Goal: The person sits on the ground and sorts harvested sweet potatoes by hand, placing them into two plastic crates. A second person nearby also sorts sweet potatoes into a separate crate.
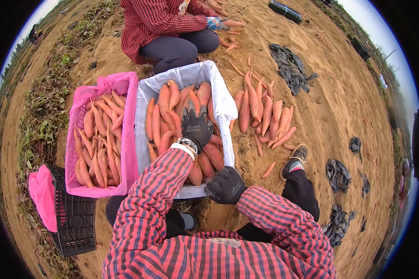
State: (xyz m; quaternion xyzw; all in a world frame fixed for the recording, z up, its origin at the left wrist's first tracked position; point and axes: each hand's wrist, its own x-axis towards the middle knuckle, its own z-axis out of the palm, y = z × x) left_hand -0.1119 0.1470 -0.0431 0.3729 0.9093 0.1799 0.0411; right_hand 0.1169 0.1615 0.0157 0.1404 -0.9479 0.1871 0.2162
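In front of me stands a crate lined with white fabric [145,118], holding sweet potatoes [164,99]. My left hand [196,130], in a black work glove, reaches over them inside this crate. Its fingers lie around one sweet potato [194,101], whose tip shows beyond the fingertips; the palm hides the rest. At the crate's near right corner, my right hand [226,185], also black-gloved, is curled on the lined rim. A crate with a pink liner [131,139], full of thinner sweet potatoes [101,146], stands directly left.
Sweet potatoes [262,108] are heaped on the soil right of the white-lined crate. Across from me another person [167,31] squats, handling sweet potatoes. A black plastic crate [75,223] with pink fabric [43,198] is at lower left. Black plastic film [289,66] and cut vines [45,111] lie around.
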